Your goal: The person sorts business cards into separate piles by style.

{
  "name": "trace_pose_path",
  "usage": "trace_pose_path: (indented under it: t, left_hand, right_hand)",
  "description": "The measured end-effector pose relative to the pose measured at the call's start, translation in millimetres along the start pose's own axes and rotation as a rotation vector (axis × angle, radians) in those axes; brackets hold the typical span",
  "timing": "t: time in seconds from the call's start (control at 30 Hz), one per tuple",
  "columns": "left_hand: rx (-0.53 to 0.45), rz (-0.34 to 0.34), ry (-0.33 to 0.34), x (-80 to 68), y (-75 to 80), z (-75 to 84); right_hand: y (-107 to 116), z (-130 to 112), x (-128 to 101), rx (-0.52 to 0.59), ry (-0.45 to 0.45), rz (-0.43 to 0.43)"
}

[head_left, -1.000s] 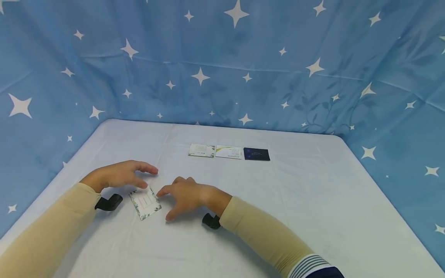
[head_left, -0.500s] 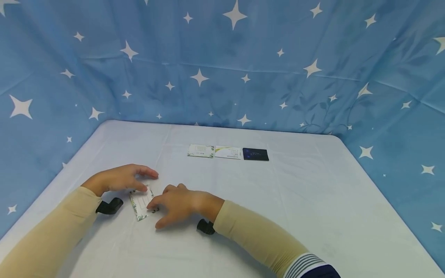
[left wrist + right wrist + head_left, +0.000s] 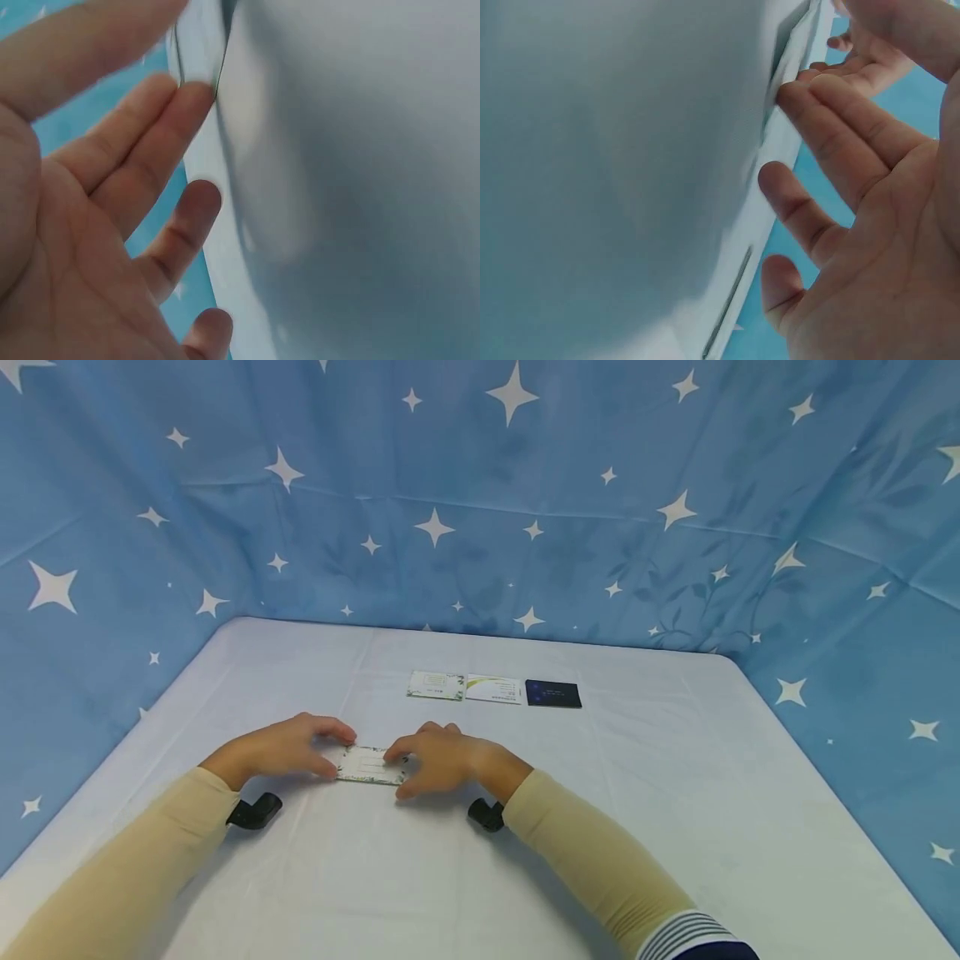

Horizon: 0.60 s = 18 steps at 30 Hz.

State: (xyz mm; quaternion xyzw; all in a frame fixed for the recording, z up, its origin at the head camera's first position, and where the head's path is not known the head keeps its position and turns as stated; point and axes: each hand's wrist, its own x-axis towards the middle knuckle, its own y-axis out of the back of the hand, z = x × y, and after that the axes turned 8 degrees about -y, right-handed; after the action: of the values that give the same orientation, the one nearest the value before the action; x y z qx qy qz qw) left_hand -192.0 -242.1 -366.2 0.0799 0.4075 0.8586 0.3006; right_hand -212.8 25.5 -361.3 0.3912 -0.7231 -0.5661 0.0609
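Note:
In the head view, a white business card (image 3: 363,763) with a green leaf border lies crosswise low over the table, between both hands. My left hand (image 3: 281,749) pinches its left end, thumb at the near corner and index finger at the far one. At the right end, my right hand (image 3: 442,762) grips it, with a finger over the printed face. From the left wrist, the card (image 3: 199,45) shows edge-on at the fingertips. The right wrist view shows the card (image 3: 799,45) against the fingers, with the other hand beyond it.
Farther back on the white table (image 3: 660,793), three places in a row hold a leaf-bordered card (image 3: 436,685), a white card with a yellow curve (image 3: 492,688) and a dark blue card (image 3: 553,693). A blue star-patterned curtain (image 3: 480,510) hangs behind.
The card has turned from slanted to crosswise and shifted right and away from the body. My right hand has come onto its right end; both hands have moved along with it.

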Motion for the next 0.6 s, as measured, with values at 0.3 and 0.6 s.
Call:
trace_pose_path:
  t: [0.3, 0.6]
  left_hand:
    - [0.157, 0.072, 0.071, 11.9, -17.0, 13.2]
    - [0.076, 0.142, 0.056, 19.9, -17.3, 19.1]
  right_hand:
    - [-1, 8, -1, 0.041, 0.024, 0.057]
    - [-4, 7, 0, -0.079, -0.080, 0.212]
